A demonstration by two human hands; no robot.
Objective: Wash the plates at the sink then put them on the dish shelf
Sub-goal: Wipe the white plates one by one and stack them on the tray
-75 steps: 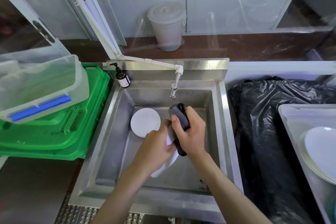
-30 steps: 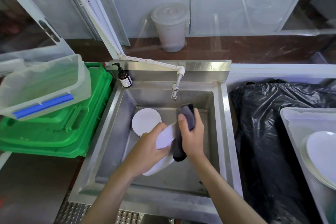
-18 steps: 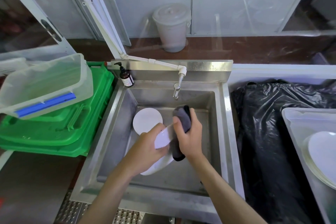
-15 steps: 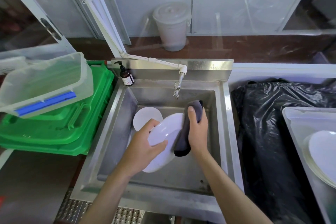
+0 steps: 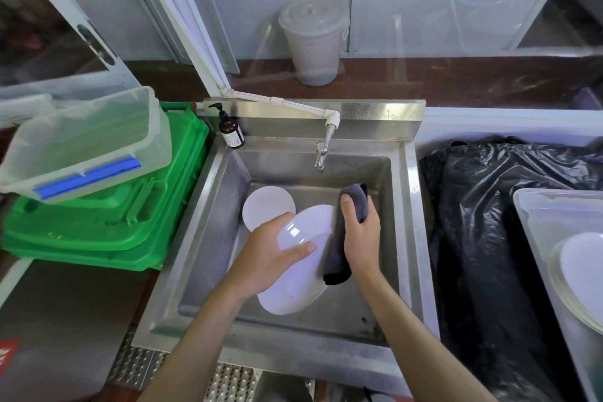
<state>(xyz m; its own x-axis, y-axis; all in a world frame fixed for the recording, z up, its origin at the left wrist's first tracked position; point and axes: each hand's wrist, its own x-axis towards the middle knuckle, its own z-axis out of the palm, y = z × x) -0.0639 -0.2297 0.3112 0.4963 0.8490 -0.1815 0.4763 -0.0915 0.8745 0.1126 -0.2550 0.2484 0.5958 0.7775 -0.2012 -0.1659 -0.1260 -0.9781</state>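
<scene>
Both hands are busy over the sink (image 5: 411,206): left hand (image 5: 267,258) grips the near rim of a white plate (image 5: 295,284), thumb across its face, plate tilted above the basin. Right hand (image 5: 360,235) is wrapped around a dark grey cloth (image 5: 337,254) pressed against the plate's right edge. Second plate (image 5: 267,210) lies flat on the basin floor behind, partly covered. Tap (image 5: 321,153) sits above; can't tell if water's running. Soap bottle (image 5: 231,132) stands at the back-left corner. More plates (image 5: 580,274) sit in a tray far right, green crates (image 5: 107,225) left.
</scene>
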